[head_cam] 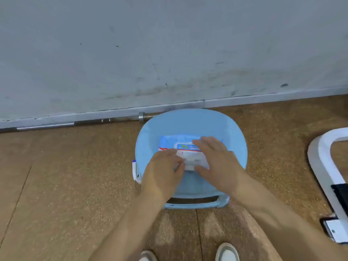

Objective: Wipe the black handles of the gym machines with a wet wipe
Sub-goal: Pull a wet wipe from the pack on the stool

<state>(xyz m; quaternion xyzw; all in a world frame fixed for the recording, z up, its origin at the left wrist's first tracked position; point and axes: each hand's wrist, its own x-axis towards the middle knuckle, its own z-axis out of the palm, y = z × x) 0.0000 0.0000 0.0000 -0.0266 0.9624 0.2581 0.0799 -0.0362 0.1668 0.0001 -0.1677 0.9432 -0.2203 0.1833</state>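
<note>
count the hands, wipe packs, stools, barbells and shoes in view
hands: 2, left hand and right hand
wipe pack: 1
stool: 1
barbell: 1
shoes: 2, left shoe and right shoe
total: 7

floor [75, 176]: blue stool [188, 125], barbell [84, 123], white frame [320, 166] | blue stool: wipes pack [169, 141]
</note>
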